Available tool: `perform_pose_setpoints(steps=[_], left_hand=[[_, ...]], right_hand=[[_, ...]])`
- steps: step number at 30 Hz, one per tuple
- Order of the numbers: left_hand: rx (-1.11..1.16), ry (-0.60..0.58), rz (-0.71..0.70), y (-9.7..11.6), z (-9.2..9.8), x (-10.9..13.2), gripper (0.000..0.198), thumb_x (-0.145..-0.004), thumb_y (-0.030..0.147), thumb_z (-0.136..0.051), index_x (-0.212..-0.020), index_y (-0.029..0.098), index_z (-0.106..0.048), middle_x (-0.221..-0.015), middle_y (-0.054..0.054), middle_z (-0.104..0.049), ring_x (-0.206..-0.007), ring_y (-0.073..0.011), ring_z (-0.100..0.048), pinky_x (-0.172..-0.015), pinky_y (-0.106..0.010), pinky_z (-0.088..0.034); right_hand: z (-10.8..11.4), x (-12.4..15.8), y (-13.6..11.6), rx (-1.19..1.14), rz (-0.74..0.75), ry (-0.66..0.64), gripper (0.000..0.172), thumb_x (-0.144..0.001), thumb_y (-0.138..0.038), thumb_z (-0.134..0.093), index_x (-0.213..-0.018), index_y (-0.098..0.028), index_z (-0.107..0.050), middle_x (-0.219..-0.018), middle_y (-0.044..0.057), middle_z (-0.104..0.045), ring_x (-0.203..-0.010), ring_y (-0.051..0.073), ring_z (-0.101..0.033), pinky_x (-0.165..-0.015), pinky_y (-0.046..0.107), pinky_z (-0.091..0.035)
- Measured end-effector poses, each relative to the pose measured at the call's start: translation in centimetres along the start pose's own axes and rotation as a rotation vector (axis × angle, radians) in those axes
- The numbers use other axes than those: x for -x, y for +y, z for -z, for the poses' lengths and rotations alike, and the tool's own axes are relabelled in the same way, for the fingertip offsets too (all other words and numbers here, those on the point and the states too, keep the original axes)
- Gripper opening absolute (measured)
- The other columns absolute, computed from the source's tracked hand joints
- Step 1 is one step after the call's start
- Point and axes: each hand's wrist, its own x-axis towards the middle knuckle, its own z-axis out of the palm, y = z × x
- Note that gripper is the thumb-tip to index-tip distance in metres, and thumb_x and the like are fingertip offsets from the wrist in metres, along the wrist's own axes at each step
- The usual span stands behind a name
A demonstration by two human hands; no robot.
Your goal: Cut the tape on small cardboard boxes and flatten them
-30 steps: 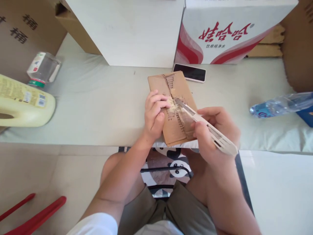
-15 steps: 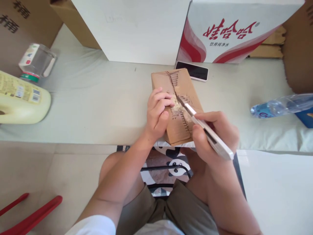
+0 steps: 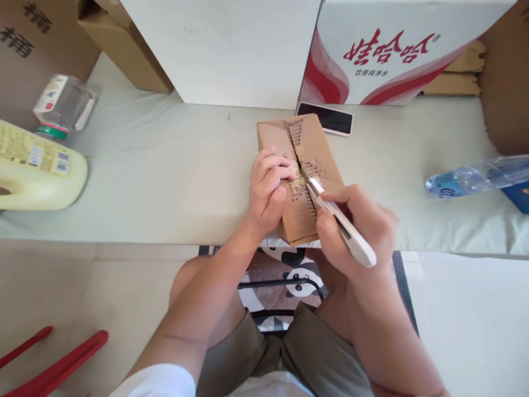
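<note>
Head view: a small oblong box of brown corrugated cardboard (image 3: pixel 318 151) lies aslant on the surface (image 3: pixel 185 182), near its front edge, between my two grips. Dark hatched lines flank the seam along the box's upper face, and a pale, rough, yellowish patch marks its middle.

My left grip (image 3: pixel 266 190) is part-closed on the box's left side: the fingers lie close together, bent over the upper face with their tips near the seam, and the thumb is drawn in below them. My right grip (image 3: pixel 367 220) is closed about a slim white utility knife (image 3: pixel 349 234), pinching its smooth, straight body between thumb and forefinger. The narrow, darker blade points away from me, its tip at the seam; how deep it sits cannot be told.

A flat phone (image 3: pixel 330 118), glossy black with a pale rim, lies just beyond the box. Behind it stands a white carton (image 3: pixel 372 82) with red curves and lettering. The surface bears a pale, lightly creased cloth. To the left lies a rounded, opaque yellow jug (image 3: pixel 53 187); to the right, a clear plastic bottle (image 3: pixel 458 181) with a blue label.
</note>
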Motion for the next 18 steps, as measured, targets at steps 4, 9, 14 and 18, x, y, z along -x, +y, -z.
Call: perform_pose_setpoints(steps=[4, 9, 14, 18], left_hand=[[0.011, 0.016, -0.014, 0.05, -0.13, 0.03, 0.044, -0.102, 0.051, -0.025, -0.094, 0.025, -0.060, -0.107, -0.007, -0.065, -0.117, -0.0260, -0.058, -0.120, -0.055, -0.035], [0.043, 0.028, -0.019, 0.09, -0.20, 0.09, 0.042, -0.102, 0.051, -0.028, -0.094, 0.025, -0.060, -0.107, -0.007, -0.065, -0.115, -0.0253, -0.058, -0.120, -0.055, -0.035], [0.026, 0.004, -0.004, 0.13, -0.01, 0.00, 0.042, -0.101, 0.051, -0.028, -0.094, 0.026, -0.061, -0.106, -0.007, -0.065, -0.117, -0.0263, -0.057, -0.121, -0.055, -0.033], [0.023, 0.006, -0.001, 0.10, 0.00, -0.02, 0.042, -0.101, 0.050, -0.028, -0.093, 0.026, -0.061, -0.105, -0.006, -0.063, -0.116, -0.0265, -0.057, -0.121, -0.055, -0.033]], right_hand=[[0.15, -0.09, -0.15, -0.047, -0.007, 0.016, 0.005, -0.077, -0.016, -0.056, -0.077, -0.021, -0.058, -0.058, -0.006, -0.053, -0.047, 0.008, -0.045, -0.047, 0.023, -0.038], [-0.01, -0.06, -0.17, -0.051, -0.012, 0.037, 0.006, -0.076, -0.016, -0.055, -0.075, -0.021, -0.059, -0.057, -0.005, -0.054, -0.047, 0.009, -0.046, -0.048, 0.023, -0.039], [-0.04, 0.08, -0.07, -0.056, 0.004, 0.132, 0.007, -0.073, -0.018, -0.053, -0.069, -0.023, -0.056, -0.052, -0.005, -0.049, -0.042, 0.010, -0.039, -0.041, 0.025, -0.033], [-0.20, -0.05, -0.29, -0.021, 0.038, 0.100, 0.009, -0.074, -0.016, -0.052, -0.068, -0.022, -0.055, -0.052, -0.005, -0.050, -0.043, 0.009, -0.041, -0.043, 0.024, -0.035]])
